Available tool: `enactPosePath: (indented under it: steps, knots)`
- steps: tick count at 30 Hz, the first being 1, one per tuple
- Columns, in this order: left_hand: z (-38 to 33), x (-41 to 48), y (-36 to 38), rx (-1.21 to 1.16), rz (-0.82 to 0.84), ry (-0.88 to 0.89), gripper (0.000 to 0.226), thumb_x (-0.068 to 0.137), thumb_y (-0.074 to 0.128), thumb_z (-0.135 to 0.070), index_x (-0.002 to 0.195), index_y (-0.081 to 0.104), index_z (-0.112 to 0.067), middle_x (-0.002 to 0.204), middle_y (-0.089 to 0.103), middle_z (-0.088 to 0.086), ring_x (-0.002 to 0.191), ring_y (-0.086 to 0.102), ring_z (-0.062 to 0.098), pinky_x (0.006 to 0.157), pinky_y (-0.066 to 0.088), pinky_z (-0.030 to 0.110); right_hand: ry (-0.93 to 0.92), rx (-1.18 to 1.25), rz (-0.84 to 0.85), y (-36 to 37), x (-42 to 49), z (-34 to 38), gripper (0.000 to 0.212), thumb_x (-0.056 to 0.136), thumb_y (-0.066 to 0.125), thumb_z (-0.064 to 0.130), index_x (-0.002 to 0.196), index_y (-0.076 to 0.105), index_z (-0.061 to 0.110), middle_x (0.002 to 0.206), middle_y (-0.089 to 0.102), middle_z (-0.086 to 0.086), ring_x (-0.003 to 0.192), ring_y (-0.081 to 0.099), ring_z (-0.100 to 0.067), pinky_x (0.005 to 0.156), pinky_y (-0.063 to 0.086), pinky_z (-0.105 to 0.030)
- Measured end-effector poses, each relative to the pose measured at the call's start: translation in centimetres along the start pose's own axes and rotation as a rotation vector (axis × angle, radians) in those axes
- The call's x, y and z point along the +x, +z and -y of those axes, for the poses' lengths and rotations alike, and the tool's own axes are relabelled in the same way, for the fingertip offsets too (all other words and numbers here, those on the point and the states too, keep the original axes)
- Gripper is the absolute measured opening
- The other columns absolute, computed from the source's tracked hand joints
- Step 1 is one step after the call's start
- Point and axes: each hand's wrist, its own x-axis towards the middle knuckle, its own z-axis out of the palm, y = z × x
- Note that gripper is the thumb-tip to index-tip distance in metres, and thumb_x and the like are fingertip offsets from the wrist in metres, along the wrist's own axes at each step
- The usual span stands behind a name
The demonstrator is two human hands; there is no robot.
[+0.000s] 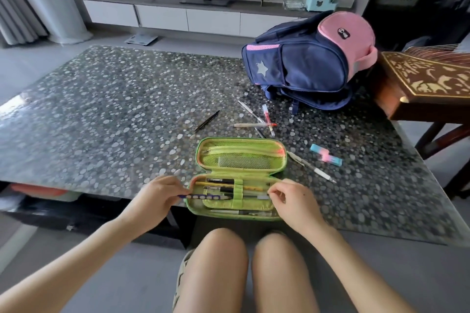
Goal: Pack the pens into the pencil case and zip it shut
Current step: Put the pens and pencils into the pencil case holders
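At the table's (101, 109) edge, the green pencil case (241, 139) lies unzipped.

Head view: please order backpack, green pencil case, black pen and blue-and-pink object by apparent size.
1. backpack
2. green pencil case
3. black pen and blue-and-pink object: pen longer, object thicker, too close to rank.

We find the pencil case (254, 146) lying open at the near edge of the counter (101, 122), lid half behind tray half. In the tray lie several pens (223, 187), and a pencil (203, 196) crosses its left rim. Behind the case lie a lone pen (207, 121) and, right of it, a crossed cluster of pens (256, 122). Right of the case lie a further pen (311, 166) and a small block (326, 155), with a backpack (310, 61) behind them.
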Motion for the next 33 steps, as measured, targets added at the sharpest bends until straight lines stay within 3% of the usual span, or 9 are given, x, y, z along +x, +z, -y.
enactPosePath:
  steps: [3, 9, 14, 22, 25, 30, 33]
  knots:
    - [0.0, -0.8, 0.5, 0.065, -0.008, 0.022, 0.028, 0.073, 0.070, 0.006, 0.090, 0.073, -0.017, 0.076, 0.063, -0.004, 0.077, 0.051, 0.013, 0.068, 0.051, 0.031, 0.007, -0.006, 0.010, 0.1, -0.7, 0.5, 0.014, 0.086, 0.056, 0.018, 0.084, 0.070, 0.015, 0.091, 0.065, 0.004, 0.078, 0.060, -0.018, 0.066, 0.050, -0.032]
    - [-1.6, 0.7, 0.8, 0.184, 0.036, 0.128, 0.040, 0.059, 0.079, 0.005, 0.087, 0.073, -0.023, 0.072, 0.062, -0.007, 0.064, 0.058, 0.017, 0.054, 0.046, 0.021, 0.020, -0.041, 0.025, -0.2, -1.1, 1.0, 0.016, 0.088, 0.054, 0.017, 0.086, 0.070, 0.014, 0.095, 0.064, 0.004, 0.079, 0.060, -0.018, 0.064, 0.045, -0.028]
    - [-3.9, 2.2, 1.8, 0.259, 0.079, 0.173, 0.042, 0.046, 0.084, -0.002, 0.076, 0.073, -0.030, 0.068, 0.065, -0.015, 0.063, 0.062, 0.011, 0.049, 0.047, 0.014, 0.023, -0.048, 0.040, 0.0, -1.1, 0.8, 0.016, 0.088, 0.053, 0.018, 0.087, 0.069, 0.015, 0.095, 0.063, 0.003, 0.080, 0.059, -0.017, 0.064, 0.047, -0.029]
    - [-5.8, 4.5, 4.2, -0.026, 0.077, 0.117, 0.010, 0.070, 0.064, -0.018, 0.073, 0.071, -0.024, 0.074, 0.066, -0.009, 0.069, 0.062, 0.015, 0.065, 0.043, 0.018, 0.010, -0.058, 0.065, 0.3, -0.2, 0.7, 0.011, 0.087, 0.056, 0.020, 0.085, 0.066, 0.018, 0.090, 0.062, 0.006, 0.083, 0.056, -0.014, 0.067, 0.048, -0.028]
    - [-5.2, 5.2, 3.4, -0.125, 0.100, 0.062, 0.007, 0.074, 0.071, -0.022, 0.079, 0.073, -0.018, 0.080, 0.067, -0.004, 0.071, 0.059, 0.011, 0.065, 0.037, 0.011, 0.001, -0.057, 0.086, 0.2, 0.6, 0.4, 0.010, 0.087, 0.057, 0.022, 0.087, 0.067, 0.019, 0.090, 0.063, 0.006, 0.082, 0.055, -0.012, 0.067, 0.047, -0.025]
    - [-2.8, 7.9, 1.5, -0.091, -0.100, -0.061, 0.008, 0.082, 0.066, -0.019, 0.087, 0.072, -0.015, 0.088, 0.069, -0.002, 0.075, 0.057, 0.008, 0.075, 0.049, 0.023, 0.049, -0.043, -0.022, -1.3, 4.5, 0.1, 0.014, 0.089, 0.056, 0.022, 0.088, 0.069, 0.018, 0.087, 0.065, 0.007, 0.071, 0.056, -0.007, 0.056, 0.041, -0.013]
    - [-1.5, 10.6, 0.9, -0.051, -0.177, -0.147, 0.012, 0.084, 0.065, -0.018, 0.091, 0.072, -0.012, 0.091, 0.068, 0.003, 0.078, 0.056, 0.013, 0.074, 0.049, 0.029, 0.185, -0.069, -0.155, -2.1, 8.8, -0.7, 0.017, 0.090, 0.054, 0.023, 0.085, 0.069, 0.016, 0.081, 0.068, 0.002, 0.064, 0.058, -0.013, 0.048, 0.039, -0.021]
